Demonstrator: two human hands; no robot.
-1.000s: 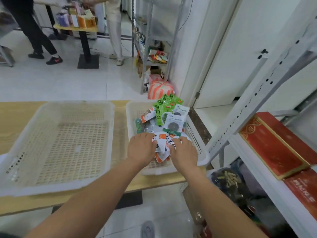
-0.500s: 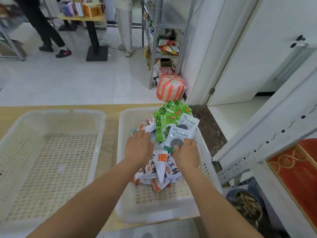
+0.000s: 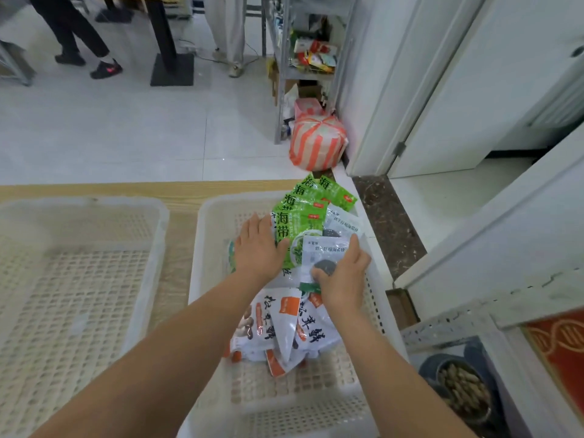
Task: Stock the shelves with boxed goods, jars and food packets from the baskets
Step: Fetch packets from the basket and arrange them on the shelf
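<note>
Under our two hands sits the right basket [image 3: 202, 279], a white slotted plastic one on the wooden table [image 3: 180, 191], with the food packets heaped inside it. Our left hand [image 3: 257, 249] lies palm down on the pile, fingers straight and close together. The green packets [image 3: 305, 213] fan out just past its fingertips and against its thumb side, reaching over the basket's far rim. Our right hand [image 3: 343, 279] curls round a white packet [image 3: 328, 251] printed with a dark disc. The thumb lies on its face and the fingers hook over its right edge, so this hand pinches it. That packet overlaps the green ones between the two hands. Nearer to us than both wrists, beneath the forearms, the white-and-orange packets [image 3: 279, 324] overlap one another on the basket floor. Well left of the left hand stands the left basket [image 3: 79, 311], with a strip of table showing between the two baskets. Right of the right forearm and lower down, a jar [image 3: 464, 387] of pale brown pieces sits near a red box [image 3: 562, 336].
</note>
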